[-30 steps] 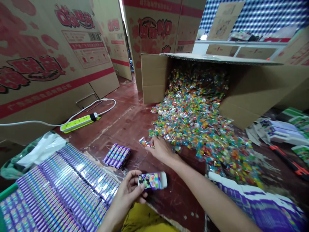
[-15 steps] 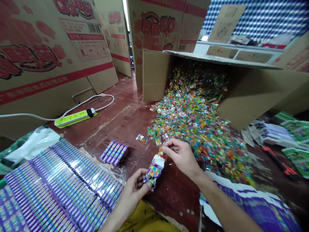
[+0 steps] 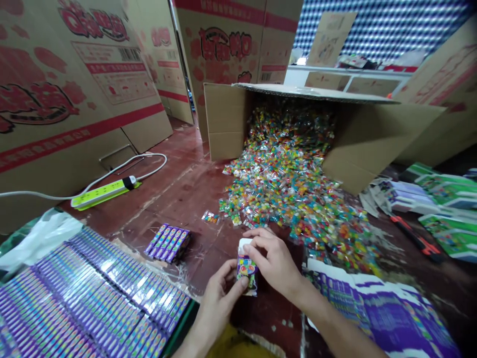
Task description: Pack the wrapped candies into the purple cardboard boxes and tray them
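At far left, packed boxes (image 3: pixel 93 293) stand in close rows; a small block (image 3: pixel 167 242) of the same boxes sits apart on the floor, with a lone sachet (image 3: pixel 210 217) to its right, near the heap. The left hand (image 3: pixel 223 301) grips the box (image 3: pixel 247 272) by its lower end, thumb across the printed face. The box lies between the hands, its long axis pointing away from the person, white flap at the far end. The right hand (image 3: pixel 276 258) is nearer that flap, thumb at the upper face, fingers bent; whether they pinch anything, I cannot tell. Beyond it spreads the heap (image 3: pixel 283 184); rightmost of these, flat cartons (image 3: pixel 383 303).
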Demonstrator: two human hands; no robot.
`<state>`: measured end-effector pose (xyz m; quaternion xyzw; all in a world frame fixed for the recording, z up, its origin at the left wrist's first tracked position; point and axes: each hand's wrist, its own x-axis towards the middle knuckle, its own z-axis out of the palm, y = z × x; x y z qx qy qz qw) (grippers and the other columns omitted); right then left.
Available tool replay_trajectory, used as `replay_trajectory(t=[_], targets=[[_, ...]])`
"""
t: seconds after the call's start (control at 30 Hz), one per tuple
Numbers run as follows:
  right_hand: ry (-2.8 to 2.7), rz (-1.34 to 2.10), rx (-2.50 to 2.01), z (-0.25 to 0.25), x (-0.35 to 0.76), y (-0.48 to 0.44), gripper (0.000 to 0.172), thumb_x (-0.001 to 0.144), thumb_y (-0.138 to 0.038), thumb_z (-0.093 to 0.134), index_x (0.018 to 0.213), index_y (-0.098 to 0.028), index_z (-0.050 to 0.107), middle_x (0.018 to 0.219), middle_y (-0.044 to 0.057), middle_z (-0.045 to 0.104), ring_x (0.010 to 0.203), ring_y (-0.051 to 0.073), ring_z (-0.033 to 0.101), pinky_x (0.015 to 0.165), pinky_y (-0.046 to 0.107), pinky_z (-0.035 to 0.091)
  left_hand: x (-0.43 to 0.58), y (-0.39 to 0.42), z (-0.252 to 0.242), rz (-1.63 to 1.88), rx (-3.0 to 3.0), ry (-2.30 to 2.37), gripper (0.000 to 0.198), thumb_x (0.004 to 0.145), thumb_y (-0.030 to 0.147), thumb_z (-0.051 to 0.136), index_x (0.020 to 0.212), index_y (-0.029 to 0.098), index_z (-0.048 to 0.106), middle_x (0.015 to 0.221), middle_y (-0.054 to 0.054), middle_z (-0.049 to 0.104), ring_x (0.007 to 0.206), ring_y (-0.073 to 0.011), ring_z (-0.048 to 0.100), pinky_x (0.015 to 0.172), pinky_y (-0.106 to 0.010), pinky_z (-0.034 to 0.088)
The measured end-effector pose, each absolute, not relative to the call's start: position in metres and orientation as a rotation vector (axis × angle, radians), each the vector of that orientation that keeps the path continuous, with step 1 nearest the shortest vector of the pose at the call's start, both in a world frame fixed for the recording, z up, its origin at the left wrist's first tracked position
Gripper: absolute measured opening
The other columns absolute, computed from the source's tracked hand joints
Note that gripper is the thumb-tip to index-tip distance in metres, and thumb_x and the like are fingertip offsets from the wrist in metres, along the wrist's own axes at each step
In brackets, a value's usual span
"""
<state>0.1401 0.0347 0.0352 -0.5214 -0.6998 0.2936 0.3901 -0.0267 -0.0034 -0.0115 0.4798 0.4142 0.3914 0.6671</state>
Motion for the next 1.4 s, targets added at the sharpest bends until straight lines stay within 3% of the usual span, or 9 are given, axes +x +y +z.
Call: replay_trajectory(t=[0.1,0.2,0.33,0.6,0.77,0.87,0.93,1.03,1.4], targets=[[-1.905,0.836,-1.259,0.04,0.15,0.03,0.025,0.095,-0.023,0.055,0.078,-0.021,0.073,0.099,0.005,0.07,0.095,0.019,0.064,0.088,0.032,0.048,-0.024,-0.001,-0.007,0.896,1.135,0.998,0.028,0.089,0.034,0.064,0.111,0.018,0.068,0.107,-0.008,0.072,0.103,-0.0254,0.064,0.093,-0.032,0.047],[-1.79,1.001,-1.219,0.041,0.159,0.023,0.014,0.092,-0.028,0.06,0.098,-0.023,0.072,0.104,0.004,0.069,0.092,0.018,0.065,0.081,0.029,0.052,-0.021,0.0,-0.003,0.962,1.051,0.977,0.034,0.085,0.035,0.069,0.115,0.019,0.064,0.1,-0.007,0.07,0.094,-0.0233,0.066,0.085,-0.031,0.051],[-1.477,1.189,-1.22,0.027,0.16,0.008,0.035,0.088,-0.029,0.066,0.122,-0.025,0.062,0.107,0.004,0.07,0.088,0.018,0.068,0.075,0.028,0.056,-0.012,-0.004,-0.003,1.152,0.927,0.975,0.054,0.081,0.03,0.074,0.128,0.027,0.049,0.092,-0.001,0.064,0.083,-0.0168,0.065,0.07,-0.023,0.051],[-1.291,1.188,-1.252,0.013,0.152,-0.005,0.016,0.092,-0.031,0.061,0.087,-0.019,0.07,0.086,0.003,0.072,0.083,0.02,0.067,0.078,0.029,0.052,-0.012,-0.007,-0.001,0.975,0.982,0.777,0.04,0.085,0.028,0.071,0.119,0.026,0.05,0.09,0.001,0.058,0.079,-0.0133,0.06,0.07,-0.023,0.047],[-1.411,0.997,-1.184,0.014,0.149,-0.006,0.012,0.092,-0.022,0.06,0.084,-0.02,0.069,0.108,0.006,0.068,0.101,0.021,0.065,0.091,0.031,0.049,-0.013,-0.006,0.001,0.913,1.005,0.662,0.027,0.087,0.025,0.069,0.103,0.023,0.048,0.098,-0.003,0.062,0.09,-0.0162,0.059,0.078,-0.027,0.047],[-1.262,1.059,-1.148,0.008,0.145,-0.005,0.005,0.092,-0.023,0.061,0.096,-0.022,0.062,0.099,0.005,0.069,0.093,0.019,0.067,0.085,0.031,0.052,-0.009,-0.008,-0.001,1.012,0.947,0.735,0.034,0.084,0.026,0.072,0.106,0.024,0.046,0.095,-0.001,0.062,0.085,-0.0141,0.06,0.074,-0.024,0.047],[-1.173,1.131,-1.128,0.005,0.144,-0.003,0.013,0.089,-0.026,0.065,0.099,-0.022,0.058,0.093,0.002,0.068,0.086,0.018,0.067,0.079,0.029,0.052,-0.007,-0.009,-0.002,1.056,0.907,0.804,0.041,0.082,0.025,0.074,0.11,0.026,0.044,0.09,0.002,0.061,0.074,-0.0105,0.059,0.066,-0.02,0.045],[-1.197,1.22,-1.122,0.009,0.146,0.002,0.015,0.085,-0.03,0.07,0.085,-0.02,0.059,0.087,0.001,0.066,0.079,0.015,0.064,0.075,0.027,0.05,-0.007,-0.01,-0.003,1.054,0.898,0.853,0.045,0.08,0.025,0.076,0.111,0.026,0.044,0.085,0.004,0.059,0.062,-0.0064,0.055,0.057,-0.017,0.04],[-1.393,1.541,-1.281,0.026,0.164,0.032,0.02,0.078,-0.032,0.075,0.074,-0.015,0.065,0.072,0.002,0.068,0.067,0.016,0.062,0.064,0.027,0.047,-0.027,-0.01,-0.002,0.888,1.197,0.935,0.048,0.087,0.023,0.066,0.129,0.028,0.044,0.099,-0.003,0.063,0.083,-0.0168,0.066,0.072,-0.026,0.052]])
